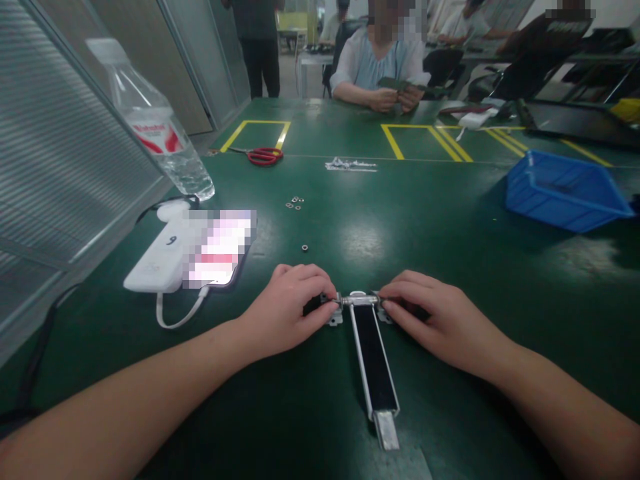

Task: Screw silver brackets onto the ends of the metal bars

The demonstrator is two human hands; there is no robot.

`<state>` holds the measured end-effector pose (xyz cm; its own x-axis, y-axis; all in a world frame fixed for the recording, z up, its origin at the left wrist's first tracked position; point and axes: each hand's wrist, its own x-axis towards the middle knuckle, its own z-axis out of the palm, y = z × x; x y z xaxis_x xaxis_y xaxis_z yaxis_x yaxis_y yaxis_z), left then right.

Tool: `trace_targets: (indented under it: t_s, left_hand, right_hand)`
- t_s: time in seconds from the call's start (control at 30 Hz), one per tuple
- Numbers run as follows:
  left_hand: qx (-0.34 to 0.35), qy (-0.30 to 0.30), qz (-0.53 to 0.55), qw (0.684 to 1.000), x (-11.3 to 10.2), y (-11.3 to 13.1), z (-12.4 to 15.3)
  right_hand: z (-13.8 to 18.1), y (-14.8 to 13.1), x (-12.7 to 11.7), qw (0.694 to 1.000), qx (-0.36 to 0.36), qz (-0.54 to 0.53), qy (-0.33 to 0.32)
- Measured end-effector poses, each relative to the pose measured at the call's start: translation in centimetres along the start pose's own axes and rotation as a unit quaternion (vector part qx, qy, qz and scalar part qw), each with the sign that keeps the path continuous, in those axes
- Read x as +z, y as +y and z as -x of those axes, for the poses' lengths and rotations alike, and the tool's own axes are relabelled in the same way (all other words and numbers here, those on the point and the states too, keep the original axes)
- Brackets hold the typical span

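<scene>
On the green table lies a narrow metal frame with a black inset (374, 360), a bare metal tongue at its near end. A short silver crossbar (360, 300) runs across its far end, with a small metal bracket on either side. My left hand (293, 307) pinches the left bracket (336, 319) between thumb and fingers. On the other side, the thumb and fingers of my right hand (433, 317) close on the right bracket (385, 315). Fingertips partly hide both brackets. Beyond my left hand sits a single small nut or washer (305, 248).
Several small metal rings (295, 203) lie farther back. At left are a white power bank (155, 263) cabled to a lit phone (220, 253), and a water bottle (155, 127). Red-handled scissors (265, 157), a blue bin (565, 193) and a seated person (380, 67) are beyond.
</scene>
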<state>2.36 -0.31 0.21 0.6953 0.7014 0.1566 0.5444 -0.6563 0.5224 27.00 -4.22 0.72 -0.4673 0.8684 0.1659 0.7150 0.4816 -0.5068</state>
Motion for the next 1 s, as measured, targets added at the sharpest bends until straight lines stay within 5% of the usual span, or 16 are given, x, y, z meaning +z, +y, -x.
trace_targets:
  t_s: [1.0]
  left_hand:
    - [0.001,0.015,0.022,1.0,0.0,0.05,-0.06]
  right_hand:
    - [-0.02,-0.04,-0.06,1.0,0.004,-0.004,-0.011]
